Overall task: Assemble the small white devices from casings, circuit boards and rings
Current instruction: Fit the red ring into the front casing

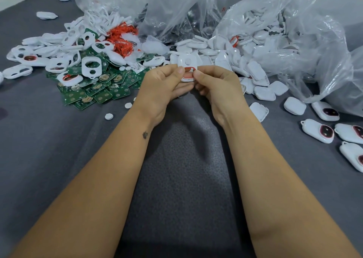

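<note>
Both hands meet at the middle of the grey mat and hold one white casing (pixel 188 61) upright between them. A red ring (pixel 190 69) sits in its lower opening. My left hand (pixel 164 85) pinches the casing's left side with thumb and fingers. On the right side my right hand (pixel 215 84) pinches it, thumb tip at the red ring. To the left lie green circuit boards (pixel 102 92), white front casings (pixel 89 66) with holes and a tangle of red rings (pixel 122 39). White back casings (pixel 253 71) spill from a bag on the right.
Clear plastic bags (pixel 294 31) stand behind and to the right of the piles. Several assembled white devices (pixel 317 131) lie at the right edge. Small white round discs (pixel 109 116) lie loose on the grey mat (pixel 180 159) near my left forearm.
</note>
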Demonstrator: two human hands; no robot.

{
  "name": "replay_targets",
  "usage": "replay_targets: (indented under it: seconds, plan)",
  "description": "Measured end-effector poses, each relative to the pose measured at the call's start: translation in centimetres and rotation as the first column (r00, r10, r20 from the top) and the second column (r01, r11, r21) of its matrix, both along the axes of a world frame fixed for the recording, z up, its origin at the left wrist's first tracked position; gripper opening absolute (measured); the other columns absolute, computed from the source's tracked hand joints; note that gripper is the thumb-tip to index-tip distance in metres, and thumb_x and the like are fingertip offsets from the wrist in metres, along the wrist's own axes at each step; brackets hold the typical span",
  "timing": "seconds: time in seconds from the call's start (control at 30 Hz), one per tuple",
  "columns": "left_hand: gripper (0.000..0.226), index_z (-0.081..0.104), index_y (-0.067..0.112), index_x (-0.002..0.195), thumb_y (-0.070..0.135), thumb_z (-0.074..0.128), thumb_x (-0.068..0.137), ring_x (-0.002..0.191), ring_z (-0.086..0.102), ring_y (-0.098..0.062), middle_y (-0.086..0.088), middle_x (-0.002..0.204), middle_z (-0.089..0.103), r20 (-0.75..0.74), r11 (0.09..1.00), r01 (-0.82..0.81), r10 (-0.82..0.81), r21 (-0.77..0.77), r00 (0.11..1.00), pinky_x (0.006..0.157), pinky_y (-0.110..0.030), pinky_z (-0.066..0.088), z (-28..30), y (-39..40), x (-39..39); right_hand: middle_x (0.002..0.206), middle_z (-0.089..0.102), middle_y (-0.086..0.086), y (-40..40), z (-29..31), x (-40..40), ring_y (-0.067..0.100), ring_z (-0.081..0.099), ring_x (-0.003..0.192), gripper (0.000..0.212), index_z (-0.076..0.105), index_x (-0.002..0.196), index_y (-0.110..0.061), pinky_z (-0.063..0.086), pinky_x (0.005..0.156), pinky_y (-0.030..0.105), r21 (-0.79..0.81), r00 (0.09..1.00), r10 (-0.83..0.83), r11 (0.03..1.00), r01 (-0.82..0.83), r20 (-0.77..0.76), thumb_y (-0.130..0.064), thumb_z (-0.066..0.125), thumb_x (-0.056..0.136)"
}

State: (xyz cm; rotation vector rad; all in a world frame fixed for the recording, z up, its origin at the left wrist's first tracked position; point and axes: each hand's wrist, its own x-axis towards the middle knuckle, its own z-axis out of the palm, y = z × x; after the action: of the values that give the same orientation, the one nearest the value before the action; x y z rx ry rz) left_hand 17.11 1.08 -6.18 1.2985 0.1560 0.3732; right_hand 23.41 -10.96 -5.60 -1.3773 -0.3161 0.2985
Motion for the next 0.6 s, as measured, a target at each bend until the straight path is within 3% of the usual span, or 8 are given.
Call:
replay_targets:
  seconds: [0.13, 0.27, 0.4, 0.6]
  plan:
    - [0.016, 0.066, 0.006, 0.104, 0.008, 0.051, 0.1, 0.088, 0.073, -0.016, -0.002, 0.089, 0.076, 0.015, 1.0, -0.025, 0.025, -0.001, 1.0, 0.076, -0.019, 0.055, 0.09, -0.14, -0.03, 0.067, 0.061, 0.001, 0.03, 0.16, -0.09, 0.008, 0.048, 0.056, 0.017, 0.068, 0.083, -0.008, 0.038, 0.053, 0.019, 0.053, 0.998, 0.062, 0.997, -0.061, -0.017, -0.013, 0.058, 0.096]
    - [0.015, 0.069, 0.008, 0.097, 0.005, 0.055, 0.097, 0.082, 0.074, -0.018, -0.003, 0.083, 0.076, 0.023, 0.993, -0.093, 0.091, 0.077, 0.996, 0.073, -0.019, 0.056, -0.12, -0.47, 0.0, 0.058, 0.062, -0.009, 0.26, -0.19, -0.36, 0.0, 0.051, 0.051, 0.009, 0.071, 0.092, -0.002, 0.041, 0.051, 0.013, -0.025, 0.997, -0.046, 0.999, 0.048, 0.065, -0.009, 0.064, 0.091]
    - [0.019, 0.07, 0.013, 0.095, 0.006, 0.053, 0.099, 0.08, 0.074, -0.017, -0.001, 0.082, 0.076, 0.023, 0.985, -0.093, 0.09, 0.148, 0.996, 0.073, -0.018, 0.056, -0.06, -0.65, -0.07, 0.054, 0.061, -0.011, 0.42, -0.28, -0.39, -0.001, 0.051, 0.047, 0.009, 0.071, 0.089, -0.004, 0.041, 0.049, 0.014, -0.058, 0.994, -0.094, 0.994, 0.097, 0.062, -0.01, 0.065, 0.091]
    - [0.025, 0.069, 0.007, 0.095, 0.009, 0.045, 0.102, 0.079, 0.074, -0.018, -0.006, 0.083, 0.076, -0.012, 0.999, -0.022, 0.022, -0.027, 1.0, 0.07, -0.022, 0.057, 0.58, -0.41, -0.14, 0.073, 0.066, 0.005, 0.13, 0.08, -0.41, 0.007, 0.044, 0.055, 0.013, 0.071, 0.086, -0.005, 0.038, 0.051, 0.018, 0.07, 1.0, 0.008, 0.998, -0.007, -0.019, -0.009, 0.061, 0.093]
